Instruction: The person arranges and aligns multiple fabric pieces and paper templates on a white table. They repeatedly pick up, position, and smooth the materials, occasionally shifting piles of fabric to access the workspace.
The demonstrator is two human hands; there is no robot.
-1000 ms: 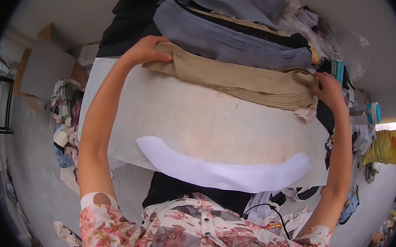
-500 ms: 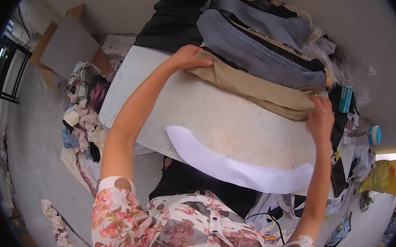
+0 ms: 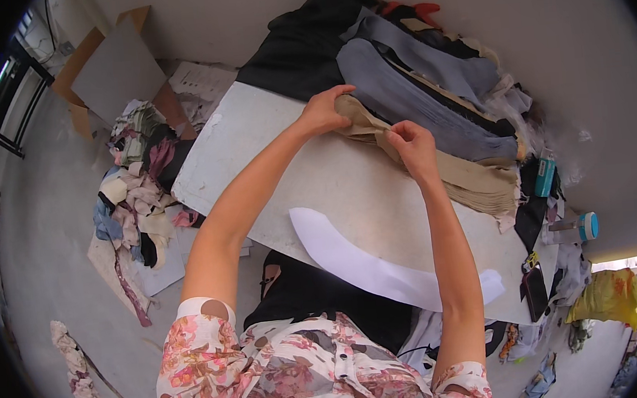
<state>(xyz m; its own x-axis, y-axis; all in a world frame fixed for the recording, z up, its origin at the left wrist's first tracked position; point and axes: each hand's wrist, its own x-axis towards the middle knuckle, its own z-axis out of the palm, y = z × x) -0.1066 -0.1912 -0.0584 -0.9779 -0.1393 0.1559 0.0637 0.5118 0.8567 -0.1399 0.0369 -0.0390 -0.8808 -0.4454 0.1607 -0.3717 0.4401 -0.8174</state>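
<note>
Tan cloth (image 3: 472, 179); teal pack (image 3: 545, 175), print illegible

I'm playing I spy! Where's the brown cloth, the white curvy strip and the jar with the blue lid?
Brown cloth (image 3: 476, 180), head view: top layer, toward right end.
White curvy strip (image 3: 374, 272), head view: near the middle.
Jar (image 3: 587, 226), head view: its lid.

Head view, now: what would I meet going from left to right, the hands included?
Heap of fabric scraps → left hand, at one end of the khaki cloth → right hand, pinching that cloth → turquoise packet → yellow bag.
</note>
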